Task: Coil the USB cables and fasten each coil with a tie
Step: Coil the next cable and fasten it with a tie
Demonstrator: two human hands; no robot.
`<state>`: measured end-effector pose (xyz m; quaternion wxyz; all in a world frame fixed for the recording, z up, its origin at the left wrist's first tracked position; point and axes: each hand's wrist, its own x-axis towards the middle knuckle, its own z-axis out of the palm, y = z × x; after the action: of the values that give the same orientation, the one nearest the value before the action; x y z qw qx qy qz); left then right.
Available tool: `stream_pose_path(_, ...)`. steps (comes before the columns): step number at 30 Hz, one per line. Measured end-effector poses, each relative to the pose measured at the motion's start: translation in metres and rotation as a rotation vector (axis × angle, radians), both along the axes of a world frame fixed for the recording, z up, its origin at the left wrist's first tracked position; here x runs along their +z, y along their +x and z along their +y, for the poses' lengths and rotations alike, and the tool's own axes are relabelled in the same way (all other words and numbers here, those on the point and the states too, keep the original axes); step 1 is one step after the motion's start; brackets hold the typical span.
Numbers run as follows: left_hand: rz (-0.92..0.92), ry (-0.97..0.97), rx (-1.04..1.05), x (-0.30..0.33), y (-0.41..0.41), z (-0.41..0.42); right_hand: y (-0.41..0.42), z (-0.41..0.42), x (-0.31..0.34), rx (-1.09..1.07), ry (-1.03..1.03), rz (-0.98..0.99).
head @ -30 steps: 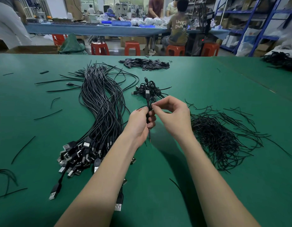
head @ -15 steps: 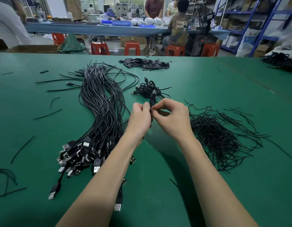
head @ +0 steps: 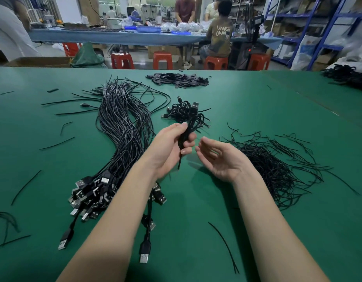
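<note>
My left hand [head: 172, 147] grips a coiled black USB cable [head: 189, 127] above the green table [head: 257, 110], the coil standing up with a USB plug at its top. A thin end hangs below my fist. My right hand [head: 220, 159] hovers just right of the coil, palm up, fingers loosely curled, holding nothing. A long bundle of uncoiled USB cables [head: 123, 135] lies to the left, plugs toward me. A heap of black wire ties [head: 277, 165] lies to the right. Beyond my hands sits a small pile of tied coils [head: 180, 111].
A heap of small flat black pieces [head: 178, 80] lies at the far middle of the table. Stray ties are scattered at the left and front. More black cables [head: 346, 76] sit at the far right. People work at a blue table behind red stools.
Both hands were pinching at the coil together. My right hand has now let go and drawn back to the right, palm up; my left hand has tilted the coil away from me.
</note>
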<state>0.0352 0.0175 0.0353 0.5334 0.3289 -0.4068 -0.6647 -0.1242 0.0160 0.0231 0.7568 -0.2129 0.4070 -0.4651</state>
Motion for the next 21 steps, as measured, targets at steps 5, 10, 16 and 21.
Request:
stream_pose_path(5, -0.110, -0.056, 0.101, -0.001, 0.004, -0.004, -0.014, -0.006, 0.016, 0.012, -0.176, 0.297)
stream_pose_path(10, -0.407, -0.181, 0.318, -0.016, -0.006, -0.007, -0.005, -0.001, 0.017, 0.255, -0.312, 0.578)
stream_pose_path(16, -0.650, -0.364, 0.474, -0.018, -0.004, -0.004, 0.003, 0.000, 0.019, 0.224, -0.221, 0.399)
stream_pose_path(21, -0.688, -0.403, 0.492, -0.021, -0.006, -0.003, 0.000, 0.000, 0.022, 0.230, -0.265, 0.411)
